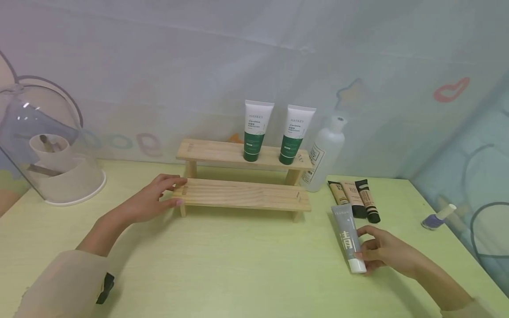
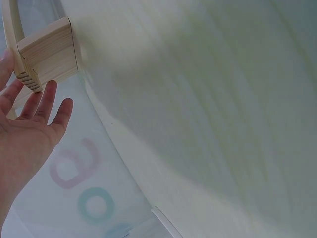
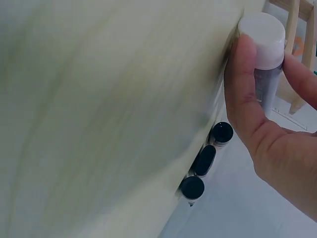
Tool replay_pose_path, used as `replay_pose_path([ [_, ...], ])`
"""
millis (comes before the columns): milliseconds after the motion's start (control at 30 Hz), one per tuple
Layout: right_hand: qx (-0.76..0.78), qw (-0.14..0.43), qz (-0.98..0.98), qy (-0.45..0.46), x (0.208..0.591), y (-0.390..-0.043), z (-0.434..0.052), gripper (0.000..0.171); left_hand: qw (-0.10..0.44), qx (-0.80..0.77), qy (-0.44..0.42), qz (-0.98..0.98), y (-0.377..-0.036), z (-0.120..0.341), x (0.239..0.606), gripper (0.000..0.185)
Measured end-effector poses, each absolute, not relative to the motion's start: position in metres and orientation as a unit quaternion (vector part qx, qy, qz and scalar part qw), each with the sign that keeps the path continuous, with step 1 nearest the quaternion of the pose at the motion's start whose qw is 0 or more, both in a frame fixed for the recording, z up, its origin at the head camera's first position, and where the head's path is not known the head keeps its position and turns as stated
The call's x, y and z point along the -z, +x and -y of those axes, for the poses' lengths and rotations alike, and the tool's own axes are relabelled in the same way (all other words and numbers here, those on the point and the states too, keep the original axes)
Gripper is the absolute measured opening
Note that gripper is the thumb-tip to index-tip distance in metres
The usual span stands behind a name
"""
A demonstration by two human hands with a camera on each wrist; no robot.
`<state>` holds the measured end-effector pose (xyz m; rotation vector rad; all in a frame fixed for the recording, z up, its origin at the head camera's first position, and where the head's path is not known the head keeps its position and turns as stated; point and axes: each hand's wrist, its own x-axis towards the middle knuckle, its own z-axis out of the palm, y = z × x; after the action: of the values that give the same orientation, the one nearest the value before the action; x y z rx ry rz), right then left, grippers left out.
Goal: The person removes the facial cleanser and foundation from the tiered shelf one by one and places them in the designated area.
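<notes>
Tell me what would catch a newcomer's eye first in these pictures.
First the two-step wooden shelf at the middle of the yellow-green table, with two green-and-white tubes upright on its upper step. The left hand touches the lower step's left end with nearly straight fingers. Near the right edge, the right hand pinches the white-capped end of a grey tube lying on the table, just in front of three small dark-capped tubes.

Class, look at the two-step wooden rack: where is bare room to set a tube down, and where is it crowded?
The lower step is bare; the upper step is free left of the two green tubes. Crowded: beside the white bottle and three small tubes.
</notes>
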<state>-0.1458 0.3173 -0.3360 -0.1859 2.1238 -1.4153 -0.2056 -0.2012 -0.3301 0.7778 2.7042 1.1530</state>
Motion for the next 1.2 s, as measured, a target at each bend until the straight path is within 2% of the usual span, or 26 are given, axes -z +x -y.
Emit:
replay_pose_path([
  [467,0.535,0.314,-0.781,-0.070,0.339,-0.140,-0.327,0.053,0.053,-0.381,0.252,-0.888,-0.206,0.202,0.330,0.053],
  [867,0.555,0.316,-0.767,-0.062,0.340,-0.138,-0.330,0.054,0.042,-0.383,0.257,-0.886,-0.207,0.203,0.332,0.053],
  [1200,0.551,0.322,-0.767,-0.067,0.341,-0.137,-0.337,0.067,0.051,-0.381,0.256,-0.887,-0.205,0.201,0.330,0.053],
])
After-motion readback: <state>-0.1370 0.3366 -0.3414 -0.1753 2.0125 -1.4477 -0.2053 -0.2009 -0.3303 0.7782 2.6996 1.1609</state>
